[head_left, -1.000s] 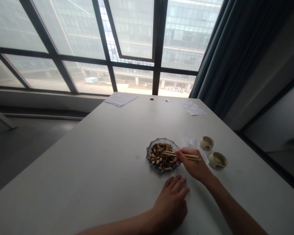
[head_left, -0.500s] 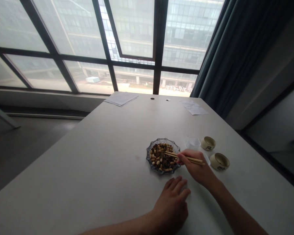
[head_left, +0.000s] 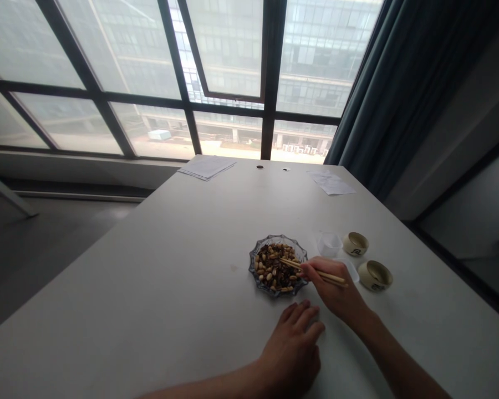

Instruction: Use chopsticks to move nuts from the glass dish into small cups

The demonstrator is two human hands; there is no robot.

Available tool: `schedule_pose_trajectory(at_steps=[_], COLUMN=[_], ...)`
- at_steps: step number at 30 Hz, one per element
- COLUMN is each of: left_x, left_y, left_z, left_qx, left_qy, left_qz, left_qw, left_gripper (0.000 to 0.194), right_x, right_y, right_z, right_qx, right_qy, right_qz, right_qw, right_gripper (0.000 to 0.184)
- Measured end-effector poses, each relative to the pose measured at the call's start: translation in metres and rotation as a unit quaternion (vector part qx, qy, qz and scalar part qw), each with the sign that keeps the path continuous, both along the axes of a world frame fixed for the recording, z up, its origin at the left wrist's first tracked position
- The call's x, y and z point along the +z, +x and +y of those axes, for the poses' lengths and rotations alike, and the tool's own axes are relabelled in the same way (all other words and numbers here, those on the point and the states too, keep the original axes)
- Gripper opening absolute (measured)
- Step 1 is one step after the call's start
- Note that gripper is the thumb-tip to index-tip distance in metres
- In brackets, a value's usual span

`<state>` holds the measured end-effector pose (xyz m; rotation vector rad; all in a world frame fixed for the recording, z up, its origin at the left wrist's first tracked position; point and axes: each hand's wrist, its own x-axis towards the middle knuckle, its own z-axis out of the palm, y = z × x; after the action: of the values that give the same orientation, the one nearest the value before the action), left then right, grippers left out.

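My right hand (head_left: 335, 285) is closed around a pair of wooden chopsticks (head_left: 330, 277). Their tips reach into a mix of nuts and dark seeds (head_left: 270, 265), heaped in a scalloped glass bowl (head_left: 255, 284). Whether the tips pinch a nut is too small to tell. My left hand (head_left: 295, 346) lies on the table just in front of the bowl, fingers loosely spread and holding nothing. Beside my right hand are a clear plastic container (head_left: 329, 244) and a second one (head_left: 351, 271), partly hidden by that hand.
Two small beige ceramic cups (head_left: 355, 244) with dark markings, the nearer cup (head_left: 375, 276) included, stand right of the containers. Paper sheets (head_left: 207, 167) lie at the far left of the white table (head_left: 170, 266); more papers (head_left: 331, 183) lie far right. Windows and a curtain (head_left: 382, 100) rise behind.
My right hand and the chopsticks have shifted very slightly, with the tips still among the nuts. My left hand stays in place on the table.
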<state>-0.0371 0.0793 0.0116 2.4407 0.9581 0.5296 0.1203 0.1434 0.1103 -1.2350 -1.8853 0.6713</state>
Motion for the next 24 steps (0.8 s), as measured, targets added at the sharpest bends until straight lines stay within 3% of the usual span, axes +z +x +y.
schedule_pose_trajectory(at_steps=[11,24], left_x=[-0.002,-0.007], left_y=[-0.001,0.001], left_z=[-0.001,0.0], left_qx=[0.003,0.004], left_qy=[0.009,0.017], left_qz=[0.017,0.013], left_qw=[1.0,1.0], left_gripper=[0.041,0.042], right_x=[-0.023,-0.024], right_y=[0.005,0.003], right_z=[0.006,0.003], right_qx=[-0.054,-0.061], right_qy=[-0.061,-0.038], right_qz=[0.117,0.089], right_qw=[0.99,0.993], right_gripper=[0.036,0.036])
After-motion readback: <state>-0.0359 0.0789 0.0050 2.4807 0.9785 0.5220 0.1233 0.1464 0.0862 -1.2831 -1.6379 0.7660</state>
